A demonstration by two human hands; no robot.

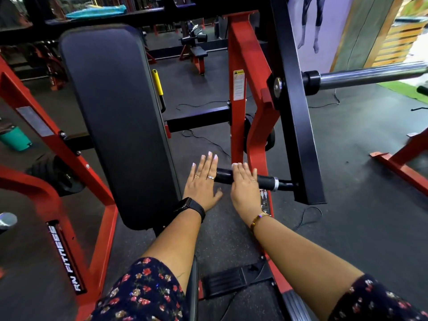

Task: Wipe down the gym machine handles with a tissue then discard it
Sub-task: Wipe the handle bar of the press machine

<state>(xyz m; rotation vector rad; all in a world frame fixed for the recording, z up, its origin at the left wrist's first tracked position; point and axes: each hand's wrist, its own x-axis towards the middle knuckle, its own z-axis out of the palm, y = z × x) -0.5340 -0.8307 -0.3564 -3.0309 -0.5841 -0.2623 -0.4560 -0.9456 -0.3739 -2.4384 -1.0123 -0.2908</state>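
plainly, no tissue shows for certain. both grips lie flat with fingers straight: the right grip point(244, 181) rests across the black handle point(266, 180), lower middle of the frame, and the left grip point(201, 179) sits just beside its free end. bare palms would likely smear the handle, not wipe it. dark rubber floor point(347, 158) lies below, with red machine frames point(240, 54) around.

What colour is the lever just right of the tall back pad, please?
The lever is yellow, best seen in the head view.
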